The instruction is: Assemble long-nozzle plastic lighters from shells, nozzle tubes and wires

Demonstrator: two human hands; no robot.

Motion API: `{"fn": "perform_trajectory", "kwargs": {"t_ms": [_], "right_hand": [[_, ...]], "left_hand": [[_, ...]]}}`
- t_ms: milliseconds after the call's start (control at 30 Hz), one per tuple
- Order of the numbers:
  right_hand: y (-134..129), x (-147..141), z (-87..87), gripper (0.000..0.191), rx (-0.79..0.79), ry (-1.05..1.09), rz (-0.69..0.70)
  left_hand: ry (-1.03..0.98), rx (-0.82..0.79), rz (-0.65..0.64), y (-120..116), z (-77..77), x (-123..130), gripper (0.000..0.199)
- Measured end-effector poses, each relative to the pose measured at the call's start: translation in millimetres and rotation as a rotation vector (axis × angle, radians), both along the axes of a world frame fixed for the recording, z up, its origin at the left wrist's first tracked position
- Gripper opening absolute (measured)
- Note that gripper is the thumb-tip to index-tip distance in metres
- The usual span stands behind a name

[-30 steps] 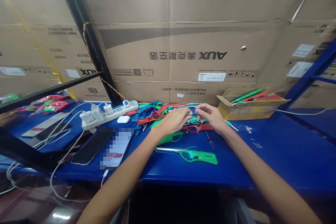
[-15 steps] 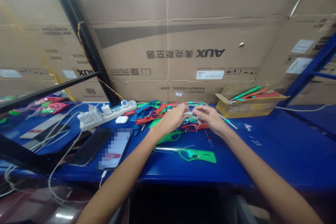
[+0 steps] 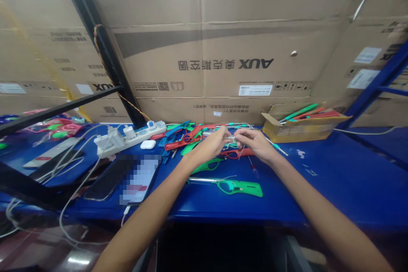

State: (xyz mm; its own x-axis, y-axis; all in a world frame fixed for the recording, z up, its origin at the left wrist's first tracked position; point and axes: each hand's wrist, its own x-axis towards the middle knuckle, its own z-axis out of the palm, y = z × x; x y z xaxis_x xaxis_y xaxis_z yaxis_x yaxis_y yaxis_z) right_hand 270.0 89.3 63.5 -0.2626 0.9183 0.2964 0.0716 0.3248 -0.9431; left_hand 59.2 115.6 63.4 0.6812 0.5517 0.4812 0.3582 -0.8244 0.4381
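From where I stand, two phones (image 3: 105, 180) lie at the lower left of the frame, below a white power strip (image 3: 137, 138). Left of centre, blue handle pieces (image 3: 172, 136) and a red handle piece (image 3: 178, 144) lie heaped and loose; I'd count those as work left over.

The left hand (image 3: 210, 143) comes next, mid-frame, its fingertips pinched on a thin shiny piece (image 3: 230, 138). That piece sits between the two hands at the centre, above the cluttered tabletop; what it joins to, I can't make out. Below it, in the lower middle, a green handle (image 3: 247, 188) lies with a metal tube (image 3: 204, 181) at its left end and a pale wire loose above, so it looks part-built to me.

The right hand (image 3: 256, 143) pinches the same piece from its own side, so this one seems midway. A small screwdriver (image 3: 254, 171) lies just below that hand, unheld. At right, a cardboard box (image 3: 299, 134) holds green, orange and red handles; whether those are finished, I can't tell.
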Motion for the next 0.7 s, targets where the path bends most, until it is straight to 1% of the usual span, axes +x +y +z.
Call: {"fn": "perform_trajectory", "kwargs": {"t_ms": [233, 433, 700], "right_hand": [[-0.9, 1.3, -1.7, 0.041, 0.054, -0.055, -0.020], [-1.2, 3.7, -1.1, 0.040, 0.075, -0.096, -0.014], [-1.3, 1.9, -2.8, 0.039, 0.070, -0.061, -0.038]], "left_hand": [[-0.044, -0.040, -0.017, 0.9, -2.2, 1.3, 0.010], [-0.068, -0.036, -0.020, 1.3, -6.6, 2.4, 0.013], [-0.059, -0.027, -0.009, -0.4, -0.1, 0.5, 0.012]]}}
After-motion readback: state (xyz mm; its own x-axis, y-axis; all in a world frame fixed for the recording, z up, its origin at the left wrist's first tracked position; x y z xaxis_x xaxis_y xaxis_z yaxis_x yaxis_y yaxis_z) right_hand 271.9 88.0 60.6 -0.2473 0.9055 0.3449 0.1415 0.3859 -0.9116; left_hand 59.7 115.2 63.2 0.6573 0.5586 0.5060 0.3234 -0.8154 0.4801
